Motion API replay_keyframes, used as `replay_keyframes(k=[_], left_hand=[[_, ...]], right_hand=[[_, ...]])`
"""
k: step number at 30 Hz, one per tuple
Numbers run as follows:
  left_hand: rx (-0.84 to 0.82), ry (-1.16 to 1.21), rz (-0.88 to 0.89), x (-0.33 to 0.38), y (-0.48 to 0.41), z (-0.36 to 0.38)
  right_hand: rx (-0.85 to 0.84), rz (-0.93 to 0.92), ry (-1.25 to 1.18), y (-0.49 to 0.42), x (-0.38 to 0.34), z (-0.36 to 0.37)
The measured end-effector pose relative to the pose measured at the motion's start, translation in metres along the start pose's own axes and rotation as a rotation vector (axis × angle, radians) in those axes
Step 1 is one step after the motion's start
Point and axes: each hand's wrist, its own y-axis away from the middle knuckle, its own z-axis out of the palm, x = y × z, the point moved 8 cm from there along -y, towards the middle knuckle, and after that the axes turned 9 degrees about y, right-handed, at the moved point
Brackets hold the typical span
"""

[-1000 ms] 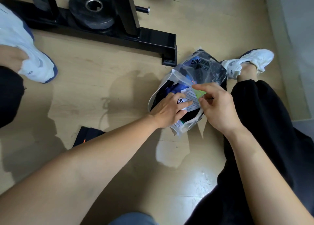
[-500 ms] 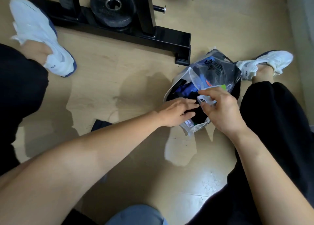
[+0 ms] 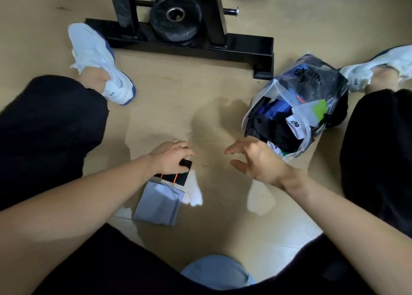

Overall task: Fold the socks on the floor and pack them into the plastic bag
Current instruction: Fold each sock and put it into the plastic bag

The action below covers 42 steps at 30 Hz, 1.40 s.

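Note:
A clear plastic bag (image 3: 334, 80) lies open on the floor at the right, holding several folded socks in black, blue, white and green. A black sock with orange stripes (image 3: 176, 178) lies at centre on top of a folded grey sock (image 3: 159, 203). My left hand (image 3: 170, 158) grips the black sock's far end, fingers curled over it. To the right, just left of the bag's mouth, my right hand (image 3: 256, 158) hovers with fingers spread and holds nothing.
A black metal gym frame (image 3: 234, 47) with a weight plate (image 3: 175, 18) stands at the back. My white shoes (image 3: 98, 65) (image 3: 379, 68) and black-trousered legs flank the wooden floor (image 3: 211, 120) on both sides.
Both hands left the bag's mouth. My left hand moved back left and took hold of the black striped sock. My right hand let go of the bag and drew back towards the middle.

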Motion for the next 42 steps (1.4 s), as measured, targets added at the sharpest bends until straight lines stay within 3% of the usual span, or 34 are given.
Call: replay_keyframes(k=[7,10,13,19,22,25,31,35,42], left_hand=[[-0.018,-0.181,-0.125,-0.028,-0.007,0.025],[0.004,-0.015,-0.155,-0.032,-0.01,0.027],[0.009,0.336,-0.147,-0.027,-0.01,0.026],[0.114,1.137,-0.143,0.033,0.001,-0.018],[0.18,1.372,-0.15,0.056,0.009,-0.034],[0.206,1.541,-0.171,0.07,0.018,-0.044],[0.368,1.648,-0.151,0.083,0.042,-0.073],[0.49,1.712,-0.11,0.09,0.044,-0.085],[0.45,1.675,-0.009,0.107,0.035,-0.088]], right_hand=[[-0.275,0.124,-0.056,0.003,0.008,0.048],[-0.329,0.224,-0.115,0.005,0.022,0.06],[-0.333,0.345,-0.276,0.008,0.035,0.068],[-0.127,0.541,-0.862,0.009,0.037,0.066],[-0.03,0.545,-1.104,0.005,0.035,0.058],[0.1,0.565,-1.197,0.005,0.037,0.041],[0.493,0.615,-0.95,0.018,0.041,-0.012],[0.49,0.506,-1.01,0.019,0.013,-0.021],[0.515,0.467,-1.106,0.02,0.001,-0.026]])
